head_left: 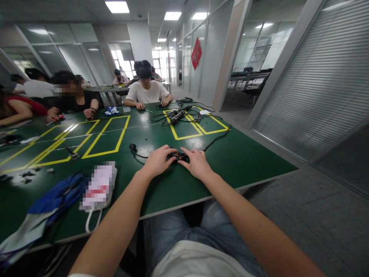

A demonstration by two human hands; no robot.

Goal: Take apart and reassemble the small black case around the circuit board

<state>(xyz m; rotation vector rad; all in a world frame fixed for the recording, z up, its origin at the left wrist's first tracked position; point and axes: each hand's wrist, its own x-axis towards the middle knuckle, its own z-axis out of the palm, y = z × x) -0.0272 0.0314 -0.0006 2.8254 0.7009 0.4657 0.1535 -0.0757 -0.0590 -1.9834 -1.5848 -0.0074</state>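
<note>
My left hand (158, 160) and my right hand (196, 163) meet over the green table (230, 157), both with fingers pinched on a small black object with coloured bits (178, 156). A black cable (137, 152) runs from it leftwards to a round black end. Too little of the object shows to name it.
A blue and white bag (54, 204) and a white pouch (99, 186) lie at my left. Yellow tape outlines (106, 136) mark the table. A tangle of black cables and tools (180, 113) sits further back. Other people (147, 92) sit at the far side and the left.
</note>
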